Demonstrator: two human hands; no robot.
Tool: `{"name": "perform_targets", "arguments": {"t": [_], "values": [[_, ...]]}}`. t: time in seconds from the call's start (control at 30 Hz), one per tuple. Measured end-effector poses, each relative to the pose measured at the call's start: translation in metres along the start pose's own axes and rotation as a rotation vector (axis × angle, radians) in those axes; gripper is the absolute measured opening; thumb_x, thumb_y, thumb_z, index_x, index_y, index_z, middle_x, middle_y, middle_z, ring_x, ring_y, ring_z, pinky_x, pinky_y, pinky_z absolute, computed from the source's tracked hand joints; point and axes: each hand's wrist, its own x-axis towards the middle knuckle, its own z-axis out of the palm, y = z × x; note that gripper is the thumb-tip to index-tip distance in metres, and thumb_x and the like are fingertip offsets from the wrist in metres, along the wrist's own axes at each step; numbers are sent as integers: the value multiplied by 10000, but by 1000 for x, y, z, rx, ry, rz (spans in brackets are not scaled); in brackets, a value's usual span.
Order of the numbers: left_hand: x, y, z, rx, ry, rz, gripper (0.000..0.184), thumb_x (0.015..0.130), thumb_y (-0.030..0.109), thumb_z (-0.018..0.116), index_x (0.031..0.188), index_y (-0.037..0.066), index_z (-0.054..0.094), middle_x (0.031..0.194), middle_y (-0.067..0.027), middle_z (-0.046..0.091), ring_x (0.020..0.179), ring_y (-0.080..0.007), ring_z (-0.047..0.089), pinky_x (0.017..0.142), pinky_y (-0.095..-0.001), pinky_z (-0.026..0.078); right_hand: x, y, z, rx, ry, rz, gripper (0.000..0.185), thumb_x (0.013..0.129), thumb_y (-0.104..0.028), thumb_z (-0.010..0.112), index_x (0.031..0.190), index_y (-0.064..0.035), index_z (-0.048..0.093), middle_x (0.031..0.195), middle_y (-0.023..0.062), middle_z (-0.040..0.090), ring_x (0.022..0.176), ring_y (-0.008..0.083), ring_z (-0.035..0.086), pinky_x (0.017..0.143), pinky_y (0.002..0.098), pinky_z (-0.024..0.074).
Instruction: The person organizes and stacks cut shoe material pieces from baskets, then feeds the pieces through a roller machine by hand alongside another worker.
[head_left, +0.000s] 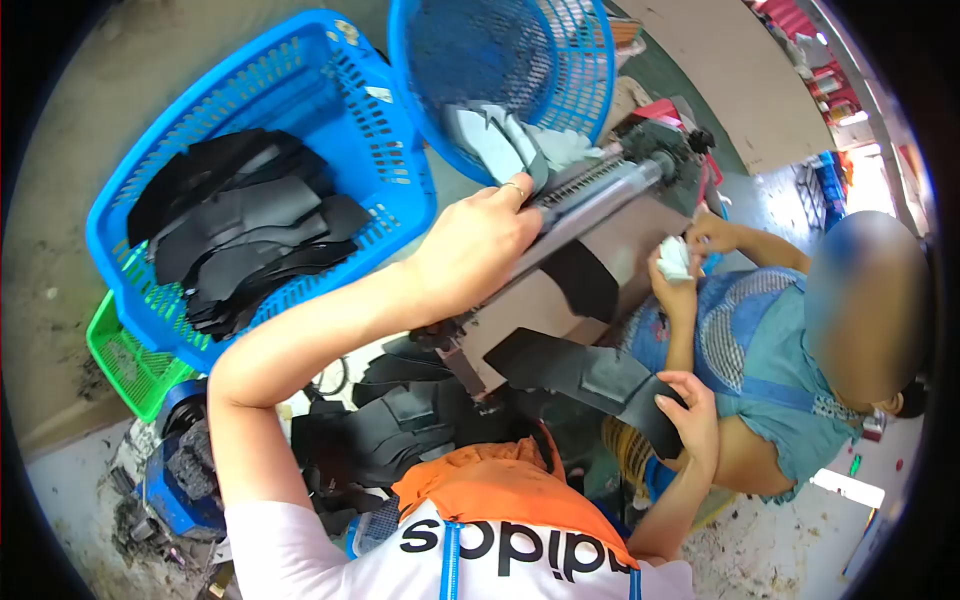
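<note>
My left hand (478, 240), with a ring on one finger, reaches over the roller machine (610, 195). Its fingers are closed at the end of a grey flat cut piece (538, 170) by the rim of the round blue basket (402, 60); the fingertips are partly hidden. My right hand (690, 415) pinches the right end of a long black flat cut piece (585, 375) with a raised rectangular patch. That piece is held slanting in front of the machine. Another black piece (580, 280) lies on the machine's flat plate (630, 235).
A blue rectangular basket (395, 110) holds stacked black pieces (250, 220). More black pieces (400, 415) lie near my lap. A green basket (125, 360) and a blue motor-like unit (185, 480) stand at left. At right a co-worker (780, 350) holds a white item (675, 258).
</note>
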Motion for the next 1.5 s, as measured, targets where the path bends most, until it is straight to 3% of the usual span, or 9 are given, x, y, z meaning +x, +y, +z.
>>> {"name": "perform_targets", "arguments": {"t": [0.4,0.63,0.9,1.0,1.03,1.13,1.27,1.43,1.5], "values": [[-74,-101,-136,-290,30,-933,218,749,222,719,672,90,563,610,60,444,583,-62,399,512,-257,299,8,15,1,25,19,-26,269,790,61,599,1058,36,590,989,81,621,950,136,578,837,251,449],[-3,2,-231,661,-156,-484,205,734,103,676,728,-15,508,874,-119,558,724,-276,551,658,-338,446,13,18,2,44,-10,-32,277,795,57,574,1069,22,575,989,70,612,944,119,567,814,230,443],[-54,-107,-47,357,-851,-285,286,751,245,683,972,69,641,1043,-158,578,963,-316,580,816,-424,487,40,31,6,104,94,-158,302,811,71,582,1111,40,569,1016,84,629,960,122,580,836,240,450],[-23,-116,4,-38,-549,-499,359,866,201,571,1210,99,570,1154,-162,597,1075,-321,561,932,-405,432,64,36,18,142,96,-207,311,816,34,604,1125,34,560,1057,100,616,987,159,581,863,270,448],[-17,-122,27,-82,-364,-211,399,893,211,540,1269,78,520,1270,-164,533,1169,-316,500,983,-391,395,67,34,26,151,95,-209,319,814,18,615,1129,29,559,1074,110,610,1001,180,582,875,287,448],[4,-112,79,-338,-754,-243,472,911,381,503,1202,12,552,1189,-208,577,1087,-356,548,921,-399,428,45,3,66,-634,549,-602,384,774,-69,668,1143,-29,567,1130,160,546,1070,346,515,934,412,401],[22,-83,52,-11,-317,-248,284,729,236,698,929,44,639,860,-139,654,816,-275,627,713,-379,488,0,51,127,-401,17,-631,158,727,-78,695,862,-55,617,900,90,611,898,282,573,835,394,447],[24,-17,-8,-174,-135,-340,100,809,131,652,847,41,633,861,-125,675,758,-280,620,665,-338,462,15,111,213,-562,-244,-780,535,764,-290,683,1181,-1,511,1219,191,487,1146,357,448,960,445,376],[10,-60,-19,-287,6,-363,167,767,113,681,885,11,621,747,-48,637,690,-128,597,643,-274,466,23,102,235,-518,-213,-733,622,746,-348,691,1201,24,486,1225,218,476,1148,381,439,973,467,364]]}}
